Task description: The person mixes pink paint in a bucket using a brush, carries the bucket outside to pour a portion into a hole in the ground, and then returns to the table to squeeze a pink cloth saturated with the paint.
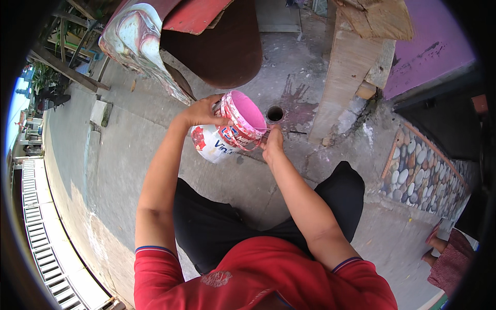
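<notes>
While 2 bare hands hold it, the bucket (227, 133) tilts over the concrete ground (132, 150) in front of the person, its mouth facing up and to the right. Whether its base touches the ground, I cannot tell. Its outside is white and red with pink smears about the rim, and its inside is pink.

The left hand (202, 112) is closed on the bucket's upper left side, the thumb lying across the label and the fingers reaching toward the rim. The right hand (273, 143) is closed at the right edge of the rim, near the handle (249, 148); which of these 2 parts its fingers grip, I cannot tell. Just beyond the rim, a round dark hole (275, 113) opens in the ground, with a dark stain (295, 92) spreading beside it.

Above the left hand, a curled patterned sheet (135, 44) comes down close to the wrist, next to a brown board (227, 59) and a red panel (194, 16). Farther right stand a wooden post (345, 77) and a purple wall (431, 54), with a pebble-patterned panel (421, 168) below. At the lower right, another person's feet and patterned cloth (453, 258) show
</notes>
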Motion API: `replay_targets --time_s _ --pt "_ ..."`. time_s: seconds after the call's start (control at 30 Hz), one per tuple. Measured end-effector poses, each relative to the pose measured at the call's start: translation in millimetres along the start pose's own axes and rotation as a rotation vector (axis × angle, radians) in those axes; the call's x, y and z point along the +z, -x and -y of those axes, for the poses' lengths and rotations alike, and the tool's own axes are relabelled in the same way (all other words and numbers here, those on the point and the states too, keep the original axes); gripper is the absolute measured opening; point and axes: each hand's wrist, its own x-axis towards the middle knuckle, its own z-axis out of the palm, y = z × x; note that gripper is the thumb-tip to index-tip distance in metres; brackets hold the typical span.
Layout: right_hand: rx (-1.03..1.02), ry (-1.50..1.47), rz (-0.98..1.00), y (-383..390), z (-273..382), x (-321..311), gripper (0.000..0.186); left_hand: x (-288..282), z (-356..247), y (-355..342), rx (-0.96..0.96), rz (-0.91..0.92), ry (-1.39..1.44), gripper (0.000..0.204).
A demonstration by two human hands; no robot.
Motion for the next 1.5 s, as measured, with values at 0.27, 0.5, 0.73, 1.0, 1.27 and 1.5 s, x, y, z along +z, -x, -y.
replay_targets --time_s 0.27,0.5,0.73,1.0,1.27,1.5 --pt "0.069 -0.122 0.01 -4 13 -4 0.043 -7 -30 -34 -0.004 0.039 -0.185 0.112" --pt "0.075 -0.158 -0.007 2 23 -7 0.044 -4 -42 -49 0.022 0.058 -0.344 0.114" --pt "0.081 -0.151 -0.013 4 29 -10 0.044 -2 -52 -52 -0.006 0.091 -0.336 0.115" --pt "0.109 -0.133 -0.039 -9 23 -12 0.042 2 -37 -41 0.032 0.05 -0.232 0.115" --pt "-0.023 0.018 -0.019 13 23 -6 0.036 8 -14 8 0.048 -0.013 0.012 0.116" --pt "-0.27 0.012 -0.035 24 15 8 0.049 14 4 26 0.118 -0.058 0.005 0.116"
